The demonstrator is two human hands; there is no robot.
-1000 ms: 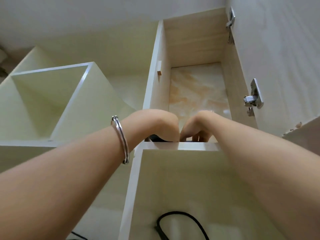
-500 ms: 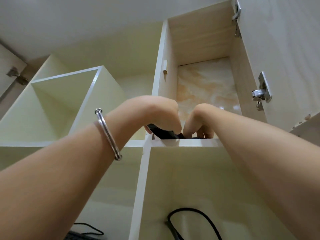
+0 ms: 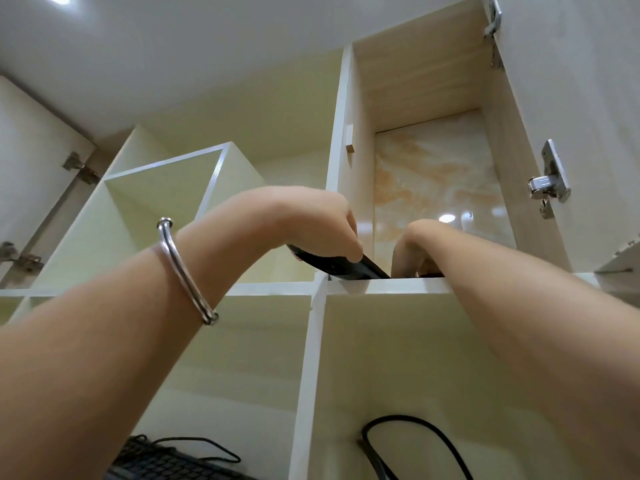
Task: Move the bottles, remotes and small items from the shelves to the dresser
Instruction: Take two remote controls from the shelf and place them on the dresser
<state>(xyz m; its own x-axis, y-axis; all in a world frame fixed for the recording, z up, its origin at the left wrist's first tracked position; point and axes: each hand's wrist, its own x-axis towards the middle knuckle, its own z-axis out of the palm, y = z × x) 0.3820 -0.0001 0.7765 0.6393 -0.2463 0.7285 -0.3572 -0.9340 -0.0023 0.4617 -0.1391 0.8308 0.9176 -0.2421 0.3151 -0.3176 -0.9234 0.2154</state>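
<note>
Two bare forearms fill lower frame: left forearm (image 3: 104, 341) enters from lower left, right forearm (image 3: 540, 327) from lower right, both uncovered right to frame edge. Left hand (image 3: 311, 223) and right hand (image 3: 415, 247) bare, near frame centre. Polished silver metal bangle (image 3: 183, 268) circles left wrist, left of centre: slim round-section rod, bright highlights along length, small rounded knob at upper end, two parallel strands at lower end.

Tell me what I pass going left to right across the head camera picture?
Left door → bracelet → left hand gripping the black remote → right hand → right door.
</note>
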